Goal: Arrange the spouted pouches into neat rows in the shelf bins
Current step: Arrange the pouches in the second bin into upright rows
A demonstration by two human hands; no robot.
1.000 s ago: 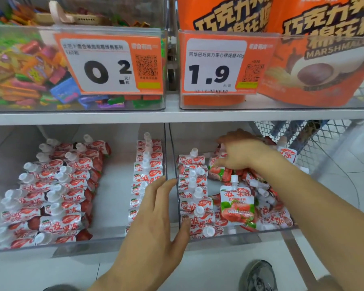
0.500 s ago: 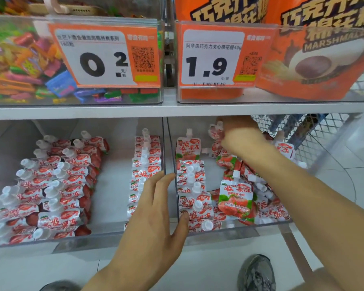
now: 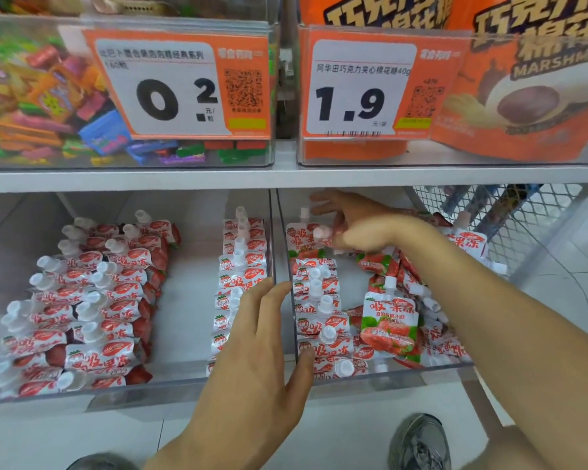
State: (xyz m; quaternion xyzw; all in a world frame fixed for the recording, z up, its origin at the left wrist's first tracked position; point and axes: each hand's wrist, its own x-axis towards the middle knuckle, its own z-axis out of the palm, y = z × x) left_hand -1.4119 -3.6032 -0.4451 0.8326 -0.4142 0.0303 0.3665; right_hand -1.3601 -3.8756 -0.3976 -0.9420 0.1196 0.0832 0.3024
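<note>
Since before, our right hand has slid left to the back of the right bin, fingers curled round a pouch — the grip is blurry. Our left hand stays flat, fingers straight, by the divider. Pouches fill both bins — neat on the left, messy on the right.

White pouches with red strawberry print and white caps; orange price tags with black numerals; multicoloured candy.
</note>
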